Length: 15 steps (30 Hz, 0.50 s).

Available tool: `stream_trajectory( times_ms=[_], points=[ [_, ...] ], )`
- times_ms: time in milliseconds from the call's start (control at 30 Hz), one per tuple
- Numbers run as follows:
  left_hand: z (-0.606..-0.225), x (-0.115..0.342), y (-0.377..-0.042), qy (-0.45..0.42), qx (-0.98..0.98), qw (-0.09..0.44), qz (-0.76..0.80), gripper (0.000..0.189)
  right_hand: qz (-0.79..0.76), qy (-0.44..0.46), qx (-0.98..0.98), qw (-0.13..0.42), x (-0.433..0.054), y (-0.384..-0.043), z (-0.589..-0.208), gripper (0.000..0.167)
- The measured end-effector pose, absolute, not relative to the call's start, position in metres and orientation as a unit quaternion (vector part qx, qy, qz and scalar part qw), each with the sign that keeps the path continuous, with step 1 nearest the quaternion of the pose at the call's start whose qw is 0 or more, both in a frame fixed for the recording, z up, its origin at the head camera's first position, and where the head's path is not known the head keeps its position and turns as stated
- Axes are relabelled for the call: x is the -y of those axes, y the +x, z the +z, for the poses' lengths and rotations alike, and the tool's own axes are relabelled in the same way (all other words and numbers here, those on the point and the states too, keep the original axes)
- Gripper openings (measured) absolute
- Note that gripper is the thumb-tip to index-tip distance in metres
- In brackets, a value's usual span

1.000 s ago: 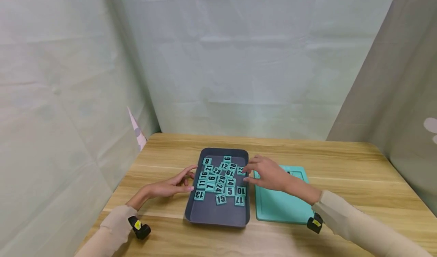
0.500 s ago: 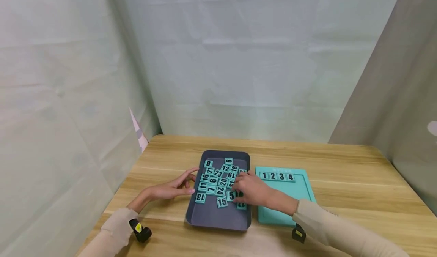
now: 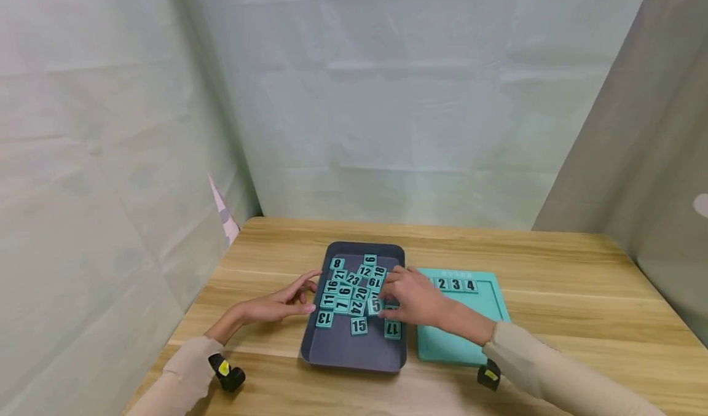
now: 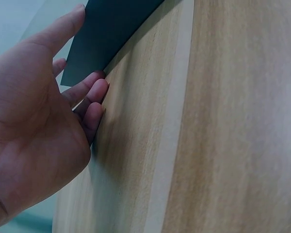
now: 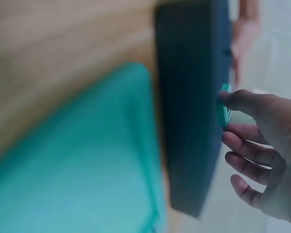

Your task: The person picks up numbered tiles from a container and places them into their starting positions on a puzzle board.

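Note:
My right hand (image 3: 415, 296) pinches the number 5 tile (image 3: 375, 306) between thumb and index finger, above the right part of the dark grey tray (image 3: 354, 356). In the right wrist view that teal tile (image 5: 224, 110) stands edge-on at the fingertips, and the other fingers are bent loosely. Several teal number tiles lie in the tray, among them the 15 tile (image 3: 359, 325) and the 17 tile (image 3: 393, 329); my right hand covers some. At the tray's left side, my left hand (image 3: 268, 306) touches the wall with thumb and fingers relaxed, gripping nothing.
Right of the tray lies a teal board (image 3: 453, 344) with a raised rim. Number tiles sit in its top row, including the 2 tile (image 3: 442, 284) and the 4 tile (image 3: 470, 286). The wooden table (image 3: 575, 299) has a pale curtain (image 3: 409, 127) behind it.
My right hand has moved left over the tray, reached down to the number 5 tile and lifted it slightly. My left hand has stayed at the tray's side.

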<state>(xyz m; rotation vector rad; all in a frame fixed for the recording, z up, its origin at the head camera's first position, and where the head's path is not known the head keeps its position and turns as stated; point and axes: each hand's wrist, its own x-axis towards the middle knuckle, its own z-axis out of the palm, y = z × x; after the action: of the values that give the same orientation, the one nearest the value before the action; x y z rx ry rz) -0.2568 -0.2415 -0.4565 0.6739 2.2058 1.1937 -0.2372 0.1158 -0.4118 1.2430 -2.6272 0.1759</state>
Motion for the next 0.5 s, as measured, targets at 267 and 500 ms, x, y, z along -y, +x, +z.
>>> stream_trajectory(
  times_ms=[267,500],
  points=[
    [-0.454,0.242,-0.256,0.248,-0.819,0.268,0.443,0.076,0.081,0.360,0.921,0.124,-0.193,-0.252,-0.381,0.027],
    [-0.456,0.244,-0.255,0.249,-0.820,0.266,0.442,0.076,0.024,0.325,0.941,0.092,-0.266,-0.255,-0.394,0.021]
  ],
)
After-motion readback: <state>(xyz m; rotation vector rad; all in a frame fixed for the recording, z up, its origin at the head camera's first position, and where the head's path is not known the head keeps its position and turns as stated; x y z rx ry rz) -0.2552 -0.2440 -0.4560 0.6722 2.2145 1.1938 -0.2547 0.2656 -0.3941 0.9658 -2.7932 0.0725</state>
